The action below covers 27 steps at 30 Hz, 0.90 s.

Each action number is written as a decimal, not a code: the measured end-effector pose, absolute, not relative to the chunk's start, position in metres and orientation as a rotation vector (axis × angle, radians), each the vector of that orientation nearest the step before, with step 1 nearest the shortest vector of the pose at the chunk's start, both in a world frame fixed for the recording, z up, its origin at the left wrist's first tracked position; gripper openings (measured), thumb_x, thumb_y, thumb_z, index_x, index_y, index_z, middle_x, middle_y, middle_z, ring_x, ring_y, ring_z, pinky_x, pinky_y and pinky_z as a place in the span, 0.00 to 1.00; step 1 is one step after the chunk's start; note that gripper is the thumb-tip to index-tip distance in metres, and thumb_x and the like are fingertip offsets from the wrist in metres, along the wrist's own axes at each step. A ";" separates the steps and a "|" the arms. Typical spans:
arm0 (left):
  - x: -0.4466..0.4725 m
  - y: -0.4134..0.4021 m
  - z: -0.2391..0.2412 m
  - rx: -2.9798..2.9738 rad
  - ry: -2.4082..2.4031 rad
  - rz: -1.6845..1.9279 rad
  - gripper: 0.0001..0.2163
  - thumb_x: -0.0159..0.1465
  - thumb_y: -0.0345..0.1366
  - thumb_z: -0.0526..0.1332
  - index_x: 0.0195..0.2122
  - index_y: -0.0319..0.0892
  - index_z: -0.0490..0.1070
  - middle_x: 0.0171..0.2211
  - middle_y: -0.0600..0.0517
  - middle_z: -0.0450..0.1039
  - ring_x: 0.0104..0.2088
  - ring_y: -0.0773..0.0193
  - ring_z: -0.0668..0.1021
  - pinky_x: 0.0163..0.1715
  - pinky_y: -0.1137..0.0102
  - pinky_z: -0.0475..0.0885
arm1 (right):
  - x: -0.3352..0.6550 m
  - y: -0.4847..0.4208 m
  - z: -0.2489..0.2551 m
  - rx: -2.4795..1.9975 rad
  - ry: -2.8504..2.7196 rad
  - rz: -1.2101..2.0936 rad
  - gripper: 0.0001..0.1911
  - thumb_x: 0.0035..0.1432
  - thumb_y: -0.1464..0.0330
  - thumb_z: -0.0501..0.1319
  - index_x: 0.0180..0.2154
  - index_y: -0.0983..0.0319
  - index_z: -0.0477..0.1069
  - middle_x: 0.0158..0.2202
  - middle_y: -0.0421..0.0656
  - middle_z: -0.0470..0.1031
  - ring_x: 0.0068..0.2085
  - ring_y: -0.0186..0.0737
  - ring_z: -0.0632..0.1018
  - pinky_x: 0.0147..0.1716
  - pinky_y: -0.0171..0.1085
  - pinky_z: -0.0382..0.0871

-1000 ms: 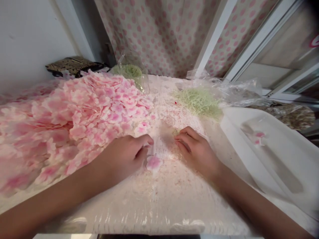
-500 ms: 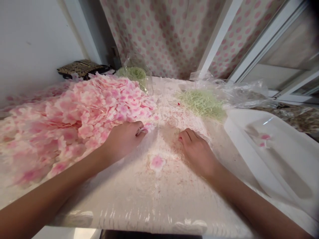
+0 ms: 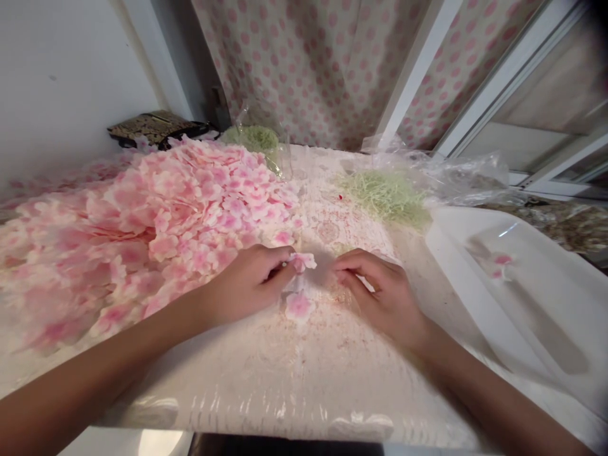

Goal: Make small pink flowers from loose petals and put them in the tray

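Observation:
My left hand (image 3: 249, 288) pinches a small pink-and-white fabric petal (image 3: 301, 261) at its fingertips, just right of a large heap of pink fabric petals (image 3: 166, 215). My right hand (image 3: 380, 291) faces it from the other side, with fingers curled together and close to that petal but apart from it. Another pink petal (image 3: 299, 307) lies flat on the table below the gap between my hands. The plastic-wrapped tabletop (image 3: 266, 373) is dusted with pink specks.
A mound of pale green shredded filler (image 3: 387, 199) lies on the far table, with a clear bag (image 3: 456, 180) behind it. Another bag of green filler (image 3: 254, 142) stands far left of it. A white tray (image 3: 517, 304) holding a petal (image 3: 501, 266) sits to the right.
My left hand has moved right and towards me from the heap, carrying the petal. My right hand's fingers have curled and moved closer to it.

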State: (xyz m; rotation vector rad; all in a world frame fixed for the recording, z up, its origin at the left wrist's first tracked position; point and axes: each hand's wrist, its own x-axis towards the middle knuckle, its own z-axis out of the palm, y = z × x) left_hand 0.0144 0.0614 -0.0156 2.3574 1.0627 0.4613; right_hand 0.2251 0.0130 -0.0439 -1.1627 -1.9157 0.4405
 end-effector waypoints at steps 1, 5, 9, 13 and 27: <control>0.016 0.059 -0.015 2.357 1.028 0.453 0.15 0.65 0.37 0.47 0.23 0.38 0.61 0.17 0.58 0.56 0.19 0.73 0.62 0.20 0.75 0.54 | 0.223 0.011 -0.043 -1.116 -1.866 0.528 0.08 0.60 0.76 0.53 0.37 0.59 0.67 0.31 0.38 0.71 0.31 0.31 0.74 0.30 0.31 0.68; 0.020 0.050 -0.014 2.373 0.951 0.410 0.13 0.64 0.35 0.48 0.23 0.38 0.63 0.17 0.57 0.59 0.20 0.73 0.65 0.21 0.76 0.56 | 0.216 0.004 -0.038 -0.922 -1.829 0.632 0.10 0.59 0.78 0.55 0.36 0.59 0.69 0.38 0.41 0.69 0.41 0.33 0.74 0.39 0.35 0.68; 0.021 0.046 -0.014 2.436 0.882 0.353 0.12 0.64 0.33 0.49 0.27 0.37 0.66 0.19 0.55 0.63 0.20 0.72 0.67 0.22 0.76 0.58 | 0.210 0.003 -0.039 -0.861 -1.872 0.639 0.10 0.58 0.79 0.56 0.35 0.59 0.71 0.43 0.43 0.66 0.46 0.36 0.71 0.42 0.36 0.67; 0.020 0.045 -0.016 2.491 0.825 0.348 0.10 0.63 0.31 0.49 0.26 0.37 0.65 0.18 0.56 0.62 0.19 0.72 0.67 0.22 0.76 0.58 | 0.207 0.004 -0.046 -0.900 -1.835 0.743 0.09 0.58 0.78 0.55 0.37 0.59 0.67 0.36 0.40 0.70 0.37 0.33 0.74 0.36 0.35 0.68; 0.016 0.046 -0.013 2.956 0.796 0.191 0.14 0.66 0.40 0.48 0.31 0.42 0.70 0.16 0.55 0.66 0.18 0.67 0.68 0.22 0.71 0.52 | 0.208 0.000 -0.048 -1.003 -1.800 0.865 0.07 0.57 0.76 0.56 0.33 0.58 0.62 0.34 0.38 0.66 0.35 0.32 0.71 0.34 0.34 0.65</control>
